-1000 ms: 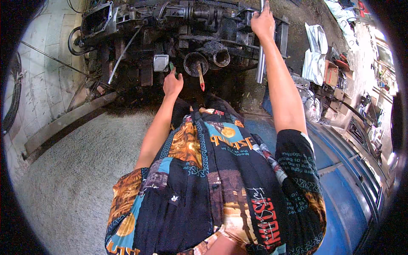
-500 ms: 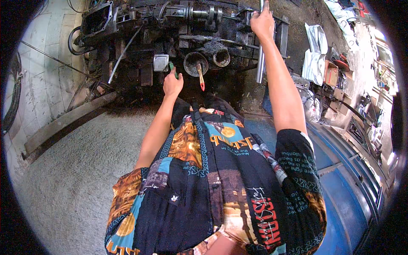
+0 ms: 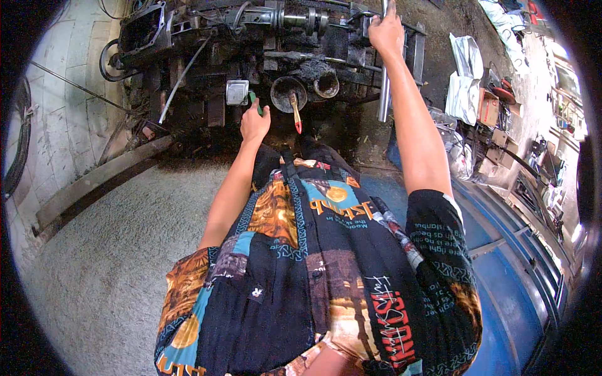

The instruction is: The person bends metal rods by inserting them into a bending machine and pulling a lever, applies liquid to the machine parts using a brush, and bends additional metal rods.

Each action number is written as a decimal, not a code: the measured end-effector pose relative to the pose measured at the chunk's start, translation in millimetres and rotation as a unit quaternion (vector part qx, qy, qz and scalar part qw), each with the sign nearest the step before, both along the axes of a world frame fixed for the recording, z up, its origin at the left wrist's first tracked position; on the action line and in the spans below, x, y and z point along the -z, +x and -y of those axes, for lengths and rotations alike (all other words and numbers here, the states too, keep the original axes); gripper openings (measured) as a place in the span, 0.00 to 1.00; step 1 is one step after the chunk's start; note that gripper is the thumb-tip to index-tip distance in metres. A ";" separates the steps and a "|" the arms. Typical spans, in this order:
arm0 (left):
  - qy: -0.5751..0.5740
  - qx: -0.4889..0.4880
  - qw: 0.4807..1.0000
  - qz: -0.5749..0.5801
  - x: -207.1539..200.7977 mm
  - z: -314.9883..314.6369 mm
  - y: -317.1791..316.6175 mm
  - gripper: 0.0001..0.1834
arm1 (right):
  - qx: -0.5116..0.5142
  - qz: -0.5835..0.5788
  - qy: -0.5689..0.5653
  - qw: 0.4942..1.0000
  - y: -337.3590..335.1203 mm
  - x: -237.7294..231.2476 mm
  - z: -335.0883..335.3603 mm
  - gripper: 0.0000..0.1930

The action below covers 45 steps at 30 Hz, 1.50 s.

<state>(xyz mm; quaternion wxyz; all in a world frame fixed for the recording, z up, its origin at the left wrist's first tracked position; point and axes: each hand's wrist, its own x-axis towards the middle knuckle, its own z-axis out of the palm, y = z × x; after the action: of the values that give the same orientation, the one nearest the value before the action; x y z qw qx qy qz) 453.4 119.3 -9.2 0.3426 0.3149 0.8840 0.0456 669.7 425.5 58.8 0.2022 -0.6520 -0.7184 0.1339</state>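
My left hand [image 3: 255,125] is closed around a green handle [image 3: 253,98] at the near side of a dark, greasy machine [image 3: 251,25]. My right hand [image 3: 387,34] reaches farther out, over the machine's right end. Its fingers bend round a shiny metal bar [image 3: 384,94], which shows above and below the hand; the grip itself is partly hidden. Between my arms, a paintbrush [image 3: 296,113] with a red-tipped handle leans in a round, dirty metal cup [image 3: 283,94]. Beside the green handle sits a square, pale metal container [image 3: 237,92].
A smaller round cup [image 3: 326,85] adjoins the brush cup. A thin metal rod [image 3: 182,81] slants down at the machine's left. White sacks [image 3: 464,81] and a cardboard box [image 3: 489,108] stand at the right. Blue metal sheeting [image 3: 501,269] lies at lower right, rough grey floor [image 3: 113,263] at lower left.
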 end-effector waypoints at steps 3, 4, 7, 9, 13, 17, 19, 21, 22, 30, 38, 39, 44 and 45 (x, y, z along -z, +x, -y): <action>0.006 -0.019 1.000 0.013 -0.3 1.1 -0.7 0.25 | 0.001 -0.013 -0.020 1.000 -0.3 -2.0 -3.8 0.35; 0.013 -0.030 0.999 0.017 2.9 3.5 -3.0 0.25 | 0.006 -0.027 -0.041 0.999 -2.9 -3.6 -4.7 0.35; 0.038 -0.006 0.999 -0.010 15.3 8.0 -5.0 0.25 | 0.008 -0.036 -0.031 0.999 -5.3 -5.5 -1.6 0.34; 0.048 -0.008 0.999 -0.010 19.0 10.0 -3.0 0.24 | 0.004 -0.032 -0.004 0.999 -0.9 6.9 -7.4 0.34; 0.016 -0.079 0.997 0.001 20.1 11.0 1.1 0.22 | 0.024 -0.013 -0.024 0.999 -0.3 4.2 -3.6 0.34; -0.060 -0.057 0.995 0.051 56.8 28.0 -14.5 0.21 | 0.016 0.004 -0.019 1.000 0.8 -2.7 -1.5 0.33; -0.064 -0.112 0.986 0.105 108.2 54.8 -30.4 0.21 | -0.002 -0.018 -0.029 0.999 -5.6 -11.4 -1.0 0.32; -0.074 -0.222 0.953 0.191 126.5 50.8 -28.5 0.19 | -0.013 -0.017 0.003 1.000 1.0 -5.7 -1.9 0.32; -0.075 -0.221 0.953 0.194 136.6 51.7 -27.8 0.19 | -0.030 -0.022 0.034 0.999 2.0 -5.1 0.0 0.32; -0.007 -0.242 0.966 0.096 176.2 61.5 -16.8 0.21 | -0.044 -0.046 0.033 0.997 2.3 -4.1 1.7 0.32; 0.009 -0.163 0.984 0.072 157.6 71.9 -23.8 0.26 | -0.053 0.022 0.015 0.998 -0.3 -0.5 -4.7 0.32; 0.022 -0.140 0.989 0.032 153.5 71.0 -22.1 0.27 | -0.053 0.021 0.017 0.998 0.3 1.0 -4.4 0.32; 0.028 -0.258 0.952 0.162 123.8 58.6 -19.1 0.25 | -0.039 0.011 0.023 0.999 1.4 3.5 -1.0 0.32; 0.031 -0.299 0.932 0.204 120.6 57.7 -18.9 0.23 | -0.039 0.010 0.023 0.999 2.4 4.4 -1.8 0.32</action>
<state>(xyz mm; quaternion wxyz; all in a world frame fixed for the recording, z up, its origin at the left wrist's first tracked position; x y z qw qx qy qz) 434.5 61.6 -129.8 0.4765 0.0306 0.8462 0.2367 672.1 427.3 54.5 0.2050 -0.6202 -0.7478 0.1188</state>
